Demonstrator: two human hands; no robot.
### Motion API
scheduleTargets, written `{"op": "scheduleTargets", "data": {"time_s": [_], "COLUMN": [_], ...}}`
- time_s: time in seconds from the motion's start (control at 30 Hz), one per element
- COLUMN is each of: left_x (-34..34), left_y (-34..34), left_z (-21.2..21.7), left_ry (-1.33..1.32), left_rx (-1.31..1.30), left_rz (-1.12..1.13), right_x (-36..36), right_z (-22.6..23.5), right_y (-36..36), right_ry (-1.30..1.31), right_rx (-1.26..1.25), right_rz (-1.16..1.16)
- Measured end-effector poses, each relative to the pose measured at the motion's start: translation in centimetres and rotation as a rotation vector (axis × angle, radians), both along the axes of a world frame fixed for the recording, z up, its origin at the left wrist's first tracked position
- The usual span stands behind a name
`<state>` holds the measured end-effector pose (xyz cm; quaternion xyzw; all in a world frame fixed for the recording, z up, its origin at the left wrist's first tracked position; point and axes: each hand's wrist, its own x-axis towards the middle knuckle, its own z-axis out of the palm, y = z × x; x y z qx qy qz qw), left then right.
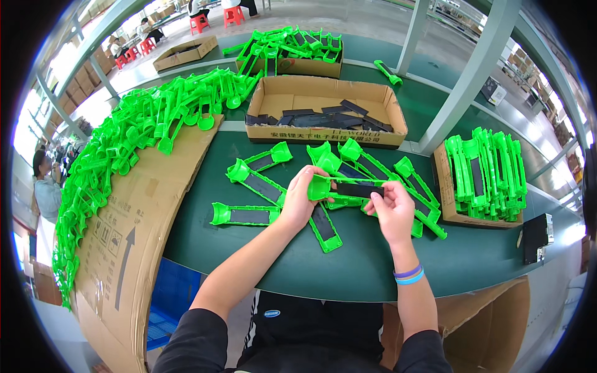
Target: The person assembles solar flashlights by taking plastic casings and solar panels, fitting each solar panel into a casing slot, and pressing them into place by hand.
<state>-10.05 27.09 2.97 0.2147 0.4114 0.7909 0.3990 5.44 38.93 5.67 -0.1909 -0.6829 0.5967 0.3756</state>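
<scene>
My left hand (301,198) is closed around the cupped end of a bright green plastic housing (319,187), held level just above the table. A flat black strip (356,189) lies along the housing's long frame. My right hand (394,211) pinches the strip's right end with thumb and fingers, over the housing's far end. Whether the strip is fully seated cannot be seen. Around and under my hands, several more green housings lie on the table, such as one with a black strip (245,215) at the left and one pointing toward me (326,229).
An open cardboard box (326,138) with loose black strips stands ahead. To the right, a carton (482,219) holds upright green housings. Green parts (134,121) heap over a cardboard sheet (146,205) at the left. A grey post (472,74) rises at the far right; a black case (536,238) stands nearer.
</scene>
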Motion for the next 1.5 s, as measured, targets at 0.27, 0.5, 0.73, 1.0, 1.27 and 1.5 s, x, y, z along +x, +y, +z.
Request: {"op": "scheduleTargets", "data": {"time_s": [0.27, 0.5, 0.73, 1.0, 1.27, 1.5], "left_x": [0.4, 0.3, 0.7, 0.5, 0.4, 0.5], "left_y": [0.2, -0.1, 0.1, 0.4, 0.2, 0.0], "left_z": [0.2, 0.0, 0.5, 0.1, 0.4, 0.7], "left_ry": [0.0, -0.021, 0.062, 0.125, 0.167, 0.164], "left_rx": [0.017, 0.001, -0.064, -0.102, -0.119, -0.143], "left_rz": [0.013, 0.037, 0.034, 0.017, -0.04, -0.067], "right_x": [0.1, -0.3, 0.1, -0.1, -0.2, -0.1], "right_z": [-0.2, -0.9, -1.2, -1.3, -1.2, -1.2], "right_y": [0.0, -0.6, -0.6, -0.7, -0.9, -0.5], "right_ry": [-0.077, -0.091, 0.001, -0.002, -0.01, 0.015], "right_rx": [-0.089, -0.068, 0.276, 0.252, 0.089, -0.142], "right_rz": [0.033, 0.02, -0.004, -0.018, 0.017, 0.054]}}
